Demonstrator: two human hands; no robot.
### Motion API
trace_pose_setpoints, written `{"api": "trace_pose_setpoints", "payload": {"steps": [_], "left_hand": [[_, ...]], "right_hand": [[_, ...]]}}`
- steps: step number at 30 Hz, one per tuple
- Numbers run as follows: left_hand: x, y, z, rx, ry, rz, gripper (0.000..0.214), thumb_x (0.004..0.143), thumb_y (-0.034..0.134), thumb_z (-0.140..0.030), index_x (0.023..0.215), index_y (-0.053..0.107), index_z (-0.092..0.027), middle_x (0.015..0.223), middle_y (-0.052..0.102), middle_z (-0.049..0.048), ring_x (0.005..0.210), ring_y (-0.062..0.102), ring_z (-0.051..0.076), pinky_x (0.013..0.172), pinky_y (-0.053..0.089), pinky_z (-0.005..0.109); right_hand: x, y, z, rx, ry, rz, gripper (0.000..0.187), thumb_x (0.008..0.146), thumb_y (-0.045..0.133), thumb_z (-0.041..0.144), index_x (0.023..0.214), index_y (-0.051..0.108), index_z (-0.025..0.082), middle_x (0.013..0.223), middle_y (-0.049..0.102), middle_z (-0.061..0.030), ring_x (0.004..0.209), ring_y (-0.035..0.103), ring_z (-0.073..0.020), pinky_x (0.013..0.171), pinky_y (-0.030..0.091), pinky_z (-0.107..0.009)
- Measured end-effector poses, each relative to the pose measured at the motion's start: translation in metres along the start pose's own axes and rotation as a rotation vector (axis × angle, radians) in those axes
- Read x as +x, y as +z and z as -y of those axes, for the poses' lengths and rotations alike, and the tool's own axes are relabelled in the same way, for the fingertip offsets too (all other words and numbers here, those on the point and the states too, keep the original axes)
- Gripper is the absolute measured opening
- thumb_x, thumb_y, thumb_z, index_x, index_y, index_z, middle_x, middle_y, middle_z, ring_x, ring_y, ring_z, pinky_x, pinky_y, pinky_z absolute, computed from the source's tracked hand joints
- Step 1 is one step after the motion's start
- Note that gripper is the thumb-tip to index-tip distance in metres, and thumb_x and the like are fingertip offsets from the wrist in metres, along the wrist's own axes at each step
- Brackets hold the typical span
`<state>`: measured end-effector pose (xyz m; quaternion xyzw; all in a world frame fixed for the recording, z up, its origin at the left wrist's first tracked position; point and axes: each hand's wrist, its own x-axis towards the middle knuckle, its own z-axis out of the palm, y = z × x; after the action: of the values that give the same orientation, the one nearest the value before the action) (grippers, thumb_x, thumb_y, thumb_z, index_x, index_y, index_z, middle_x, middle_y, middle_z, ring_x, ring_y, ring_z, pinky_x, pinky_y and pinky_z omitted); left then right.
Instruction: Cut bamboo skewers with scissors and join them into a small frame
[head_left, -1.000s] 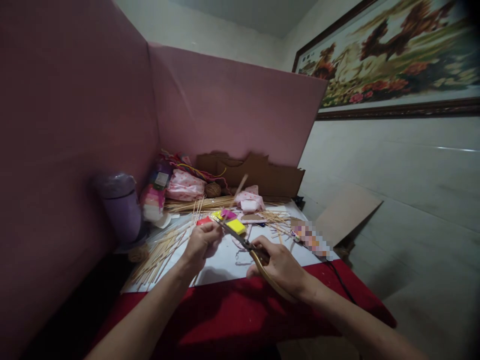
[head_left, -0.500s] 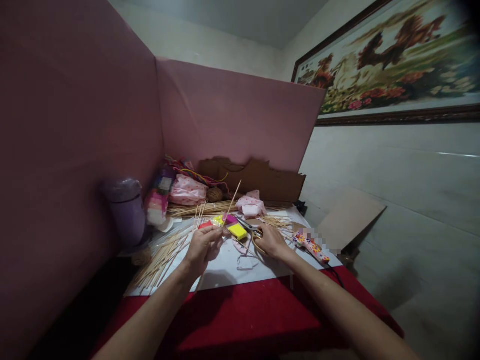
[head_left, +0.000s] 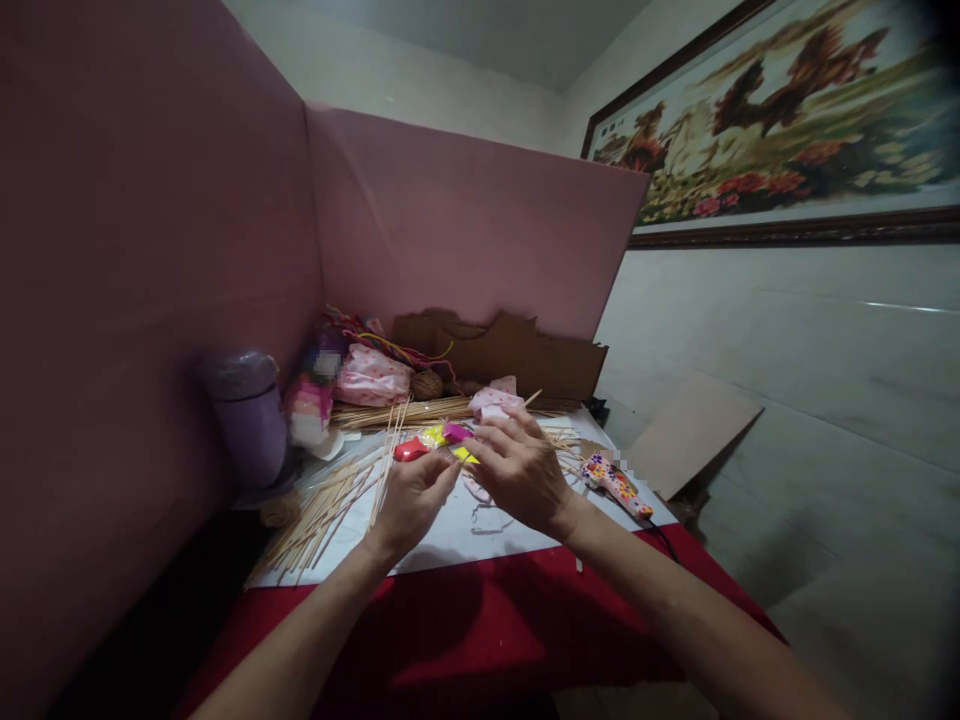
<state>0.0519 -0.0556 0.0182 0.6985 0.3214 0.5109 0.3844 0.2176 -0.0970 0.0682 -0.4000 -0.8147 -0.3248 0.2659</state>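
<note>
My left hand (head_left: pixel 416 497) is closed in a pinch on the lower end of a thin wooden stick (head_left: pixel 533 396). My right hand (head_left: pixel 523 470) lies over the stick's middle with its fingers bent round it; the far tip sticks out above the knuckles. The stick slants up to the right. Just beyond the hands lie a red packet (head_left: pixel 411 450), a yellow packet (head_left: pixel 466 455) and a magenta packet (head_left: pixel 456 432). No scissors show; the right hand covers the spot where they were.
Loose sticks (head_left: pixel 322 515) lie on the white sheet at left, near a purple lidded container (head_left: pixel 251 420). A flower-patterned glue gun (head_left: pixel 616 485) with a black cord lies at right. Pink cloth (head_left: pixel 375 376), a twine ball (head_left: pixel 427 384) and torn cardboard (head_left: pixel 517 355) stand behind.
My right hand has let go of the scissors and moved up and left onto the stick. The stick has tipped from steep to a lower slant toward the right.
</note>
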Motion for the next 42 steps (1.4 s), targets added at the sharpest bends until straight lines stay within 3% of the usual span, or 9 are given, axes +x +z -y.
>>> {"api": "trace_pose_setpoints", "payload": {"steps": [4, 9, 18, 27, 29, 32, 35, 39, 42], "left_hand": [[0.000, -0.001, -0.001, 0.120, 0.089, -0.032, 0.015, 0.069, 0.065, -0.030, 0.060, 0.064, -0.018, 0.051, 0.048, -0.0016, 0.048, 0.035, 0.009, 0.050, 0.024, 0.022], [0.001, -0.002, 0.000, 0.218, 0.156, -0.015, 0.012, 0.073, 0.062, -0.027, 0.064, 0.065, -0.019, 0.053, 0.051, -0.0003, 0.049, 0.036, 0.010, 0.053, 0.025, 0.022], [0.001, -0.004, 0.002, 0.235, 0.124, -0.032, 0.014, 0.071, 0.063, -0.028, 0.061, 0.064, -0.020, 0.051, 0.050, -0.0006, 0.048, 0.037, 0.010, 0.054, 0.024, 0.023], [0.003, -0.001, 0.009, 0.263, 0.053, -0.074, 0.028, 0.075, 0.059, -0.031, 0.051, 0.054, -0.018, 0.045, 0.043, -0.0023, 0.046, 0.035, 0.009, 0.049, 0.022, 0.023], [0.005, -0.004, 0.005, 0.144, -0.005, -0.022, 0.027, 0.074, 0.061, -0.035, 0.054, 0.055, -0.017, 0.046, 0.046, -0.0022, 0.045, 0.037, 0.008, 0.047, 0.023, 0.021], [0.009, -0.010, -0.002, -0.188, -0.202, 0.104, 0.031, 0.070, 0.064, -0.043, 0.059, 0.054, -0.015, 0.042, 0.043, -0.0048, 0.036, 0.032, 0.005, 0.038, 0.020, 0.019], [0.011, -0.013, -0.005, -0.506, -0.312, 0.154, 0.034, 0.068, 0.067, -0.045, 0.064, 0.051, -0.015, 0.042, 0.044, -0.0068, 0.030, 0.026, 0.002, 0.032, 0.013, 0.017], [0.014, -0.013, -0.001, -0.597, -0.326, 0.127, 0.034, 0.066, 0.070, -0.042, 0.072, 0.053, -0.013, 0.053, 0.060, -0.0007, 0.036, 0.049, 0.007, 0.035, 0.029, 0.016], [0.016, -0.016, 0.005, -0.555, -0.357, 0.009, 0.035, 0.064, 0.071, -0.041, 0.077, 0.056, -0.012, 0.061, 0.066, 0.0038, 0.044, 0.058, 0.011, 0.040, 0.038, 0.018]], "right_hand": [[-0.002, 0.006, -0.006, -0.006, -0.026, 0.064, 0.027, 0.092, 0.044, 0.029, 0.078, 0.064, 0.018, 0.073, 0.059, -0.0042, 0.076, 0.049, -0.0163, 0.077, 0.031, -0.033], [-0.002, 0.005, -0.009, -0.007, -0.043, 0.068, 0.028, 0.092, 0.044, 0.030, 0.078, 0.065, 0.018, 0.072, 0.058, -0.0040, 0.073, 0.046, -0.0155, 0.069, 0.027, -0.031], [-0.001, 0.008, -0.007, -0.005, -0.013, 0.098, 0.026, 0.090, 0.048, 0.029, 0.073, 0.063, 0.018, 0.068, 0.057, -0.0031, 0.067, 0.045, -0.0138, 0.062, 0.024, -0.028], [-0.002, 0.025, 0.023, -0.144, 0.110, 0.178, 0.023, 0.085, 0.049, 0.013, 0.064, 0.061, 0.014, 0.059, 0.059, -0.0062, 0.056, 0.048, -0.0147, 0.051, 0.019, -0.029], [0.002, 0.021, 0.015, -0.089, 0.099, 0.204, 0.022, 0.085, 0.051, 0.017, 0.066, 0.062, 0.014, 0.062, 0.061, -0.0060, 0.057, 0.050, -0.0144, 0.052, 0.020, -0.028], [0.005, 0.015, -0.014, 0.094, 0.111, 0.226, 0.022, 0.086, 0.052, 0.029, 0.074, 0.065, 0.017, 0.069, 0.065, -0.0036, 0.064, 0.054, -0.0136, 0.056, 0.025, -0.025], [-0.003, 0.023, -0.049, 0.081, 0.350, 0.185, 0.025, 0.090, 0.046, 0.028, 0.080, 0.066, 0.018, 0.076, 0.066, -0.0036, 0.069, 0.055, -0.0136, 0.060, 0.027, -0.025], [-0.027, 0.049, -0.080, -0.053, 0.509, 0.400, 0.020, 0.082, 0.049, 0.014, 0.079, 0.068, 0.020, 0.077, 0.066, -0.0044, 0.073, 0.055, -0.0157, 0.063, 0.026, -0.026], [-0.037, 0.064, -0.081, -0.071, 0.529, 0.427, 0.021, 0.078, 0.052, 0.011, 0.080, 0.070, 0.020, 0.081, 0.067, -0.0065, 0.082, 0.054, -0.0188, 0.068, 0.027, -0.028]]}}
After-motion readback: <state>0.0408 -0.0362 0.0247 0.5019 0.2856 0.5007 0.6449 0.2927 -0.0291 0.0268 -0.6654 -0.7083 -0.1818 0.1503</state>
